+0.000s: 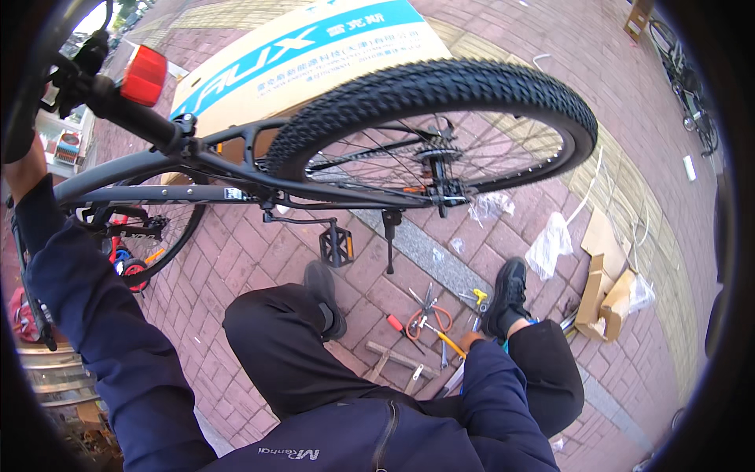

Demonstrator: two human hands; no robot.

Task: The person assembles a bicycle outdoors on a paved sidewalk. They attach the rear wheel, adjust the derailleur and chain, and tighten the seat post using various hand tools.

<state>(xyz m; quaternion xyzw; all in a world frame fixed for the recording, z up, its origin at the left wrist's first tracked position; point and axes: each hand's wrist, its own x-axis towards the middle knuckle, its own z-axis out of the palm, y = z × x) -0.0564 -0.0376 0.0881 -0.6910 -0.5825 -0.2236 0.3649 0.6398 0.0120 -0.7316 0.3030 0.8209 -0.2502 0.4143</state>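
A black bicycle (pixel 141 193) leans across the upper left, its knobby rear tyre (pixel 440 82) raised towards me. My left hand (pixel 27 169) reaches up at the far left edge, against the dark saddle end of the bicycle; its fingers are hidden. A red rear reflector (pixel 144 75) sits beside the black seat post (pixel 134 110). My right hand (pixel 471 339) is low by my right shoe, over the tools on the ground, its fingers mostly out of sight. Nearest to it is a yellow-handled tool (pixel 451 344). Red-handled scissors (pixel 429 316) and a red screwdriver (pixel 403 330) lie just left.
A large flat cardboard box (pixel 291 71) lies behind the wheel. The kickstand (pixel 390 236) and pedal (pixel 336 245) point down towards my feet. On the right are clear plastic bags (pixel 548 245) and torn cardboard (pixel 604 295). Parked bicycles (pixel 688 94) stand far right.
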